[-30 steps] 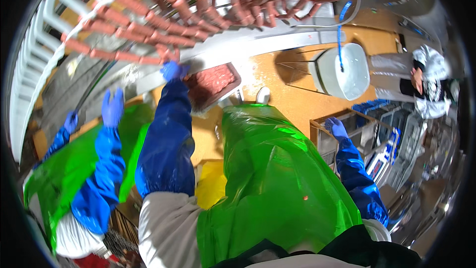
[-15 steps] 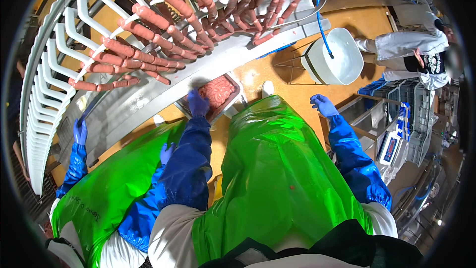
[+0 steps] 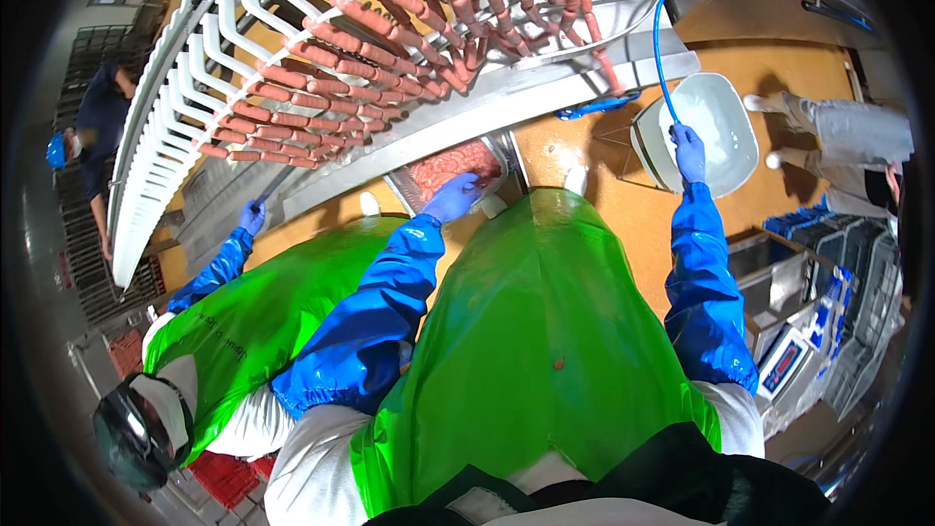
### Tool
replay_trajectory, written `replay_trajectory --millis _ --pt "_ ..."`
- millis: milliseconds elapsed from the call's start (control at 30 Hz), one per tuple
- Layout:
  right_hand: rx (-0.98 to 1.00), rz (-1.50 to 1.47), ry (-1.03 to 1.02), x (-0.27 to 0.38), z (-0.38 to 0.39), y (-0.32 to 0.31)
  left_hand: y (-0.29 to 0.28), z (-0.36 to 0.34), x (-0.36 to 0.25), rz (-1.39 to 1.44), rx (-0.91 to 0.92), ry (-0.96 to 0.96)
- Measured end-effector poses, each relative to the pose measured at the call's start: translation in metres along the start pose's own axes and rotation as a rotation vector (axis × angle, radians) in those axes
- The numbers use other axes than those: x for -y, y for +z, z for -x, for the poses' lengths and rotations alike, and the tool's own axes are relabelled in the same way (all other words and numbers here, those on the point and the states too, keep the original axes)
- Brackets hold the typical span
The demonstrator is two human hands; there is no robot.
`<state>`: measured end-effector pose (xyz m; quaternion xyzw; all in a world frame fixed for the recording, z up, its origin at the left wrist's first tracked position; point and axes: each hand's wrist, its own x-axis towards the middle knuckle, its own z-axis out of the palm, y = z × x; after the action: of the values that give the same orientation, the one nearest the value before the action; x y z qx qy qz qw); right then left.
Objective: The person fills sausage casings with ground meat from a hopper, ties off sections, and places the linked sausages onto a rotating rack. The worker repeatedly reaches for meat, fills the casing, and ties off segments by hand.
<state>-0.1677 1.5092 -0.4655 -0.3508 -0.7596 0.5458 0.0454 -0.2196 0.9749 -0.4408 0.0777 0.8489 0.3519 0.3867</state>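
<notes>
My right hand (image 3: 689,154), in a blue glove, is closed around the lower part of a blue hose (image 3: 660,44). It is at the left rim of a pale bucket (image 3: 732,102) with water in it. My left hand (image 3: 451,199), also gloved, reaches over the near edge of a metal tray (image 3: 402,187) of raw ground meat (image 3: 443,170). Its fingers are bent together at the meat's right side; whatever they hold is too small or hidden. Beyond the tray, linked sausages (image 3: 360,63) hang in loops from white hooks (image 3: 248,29) on a curved rail.
A co-worker in a green apron (image 3: 263,297) stands close on my left, a gloved hand (image 3: 251,218) at a dark bar by the metal trough (image 3: 448,127). Another person (image 3: 857,136) is at the right. Grey crates (image 3: 862,302) and a scale (image 3: 782,362) stand at lower right.
My right hand has moved up to the bucket and taken hold of the hose. My left hand has shifted from the tray's left side to its near right. My view has turned.
</notes>
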Motion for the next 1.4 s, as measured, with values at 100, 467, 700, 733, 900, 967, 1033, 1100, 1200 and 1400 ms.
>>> replay_trajectory --millis 100,467,700,733,900,967,1033,1100,1200,1400 --pt "0.074 0.077 0.086 -0.060 -0.047 -0.028 0.007 0.007 -0.065 0.105 0.040 -0.063" --pt "0.452 -1.336 0.281 0.096 0.030 -0.016 0.088 -0.111 -0.284 0.893 0.335 -0.097" --pt "-0.104 0.010 -0.593 0.134 0.036 0.056 0.102 -0.119 -0.342 1.350 0.533 0.187" --pt "-0.007 -0.339 -0.286 0.108 0.024 0.050 0.088 -0.112 -0.337 1.265 0.499 0.087" --pt "-0.317 0.054 -0.227 -0.011 -0.014 -0.039 0.029 -0.059 -0.288 0.727 0.335 0.081" --pt "-0.369 0.202 0.065 -0.088 -0.035 -0.068 0.028 -0.059 -0.261 0.693 0.333 0.010" --pt "-0.221 -0.098 0.519 -0.130 -0.048 -0.095 0.039 -0.078 -0.239 0.648 0.370 -0.053" --pt "0.041 -0.975 0.503 -0.047 -0.042 -0.066 0.032 -0.065 -0.259 0.740 0.282 -0.062" --pt "0.214 -1.006 0.363 0.101 0.011 -0.016 0.045 -0.101 -0.280 1.056 0.289 -0.057" --pt "-0.196 -0.009 -0.718 0.192 0.056 0.088 0.053 -0.090 -0.345 1.196 0.193 0.088"
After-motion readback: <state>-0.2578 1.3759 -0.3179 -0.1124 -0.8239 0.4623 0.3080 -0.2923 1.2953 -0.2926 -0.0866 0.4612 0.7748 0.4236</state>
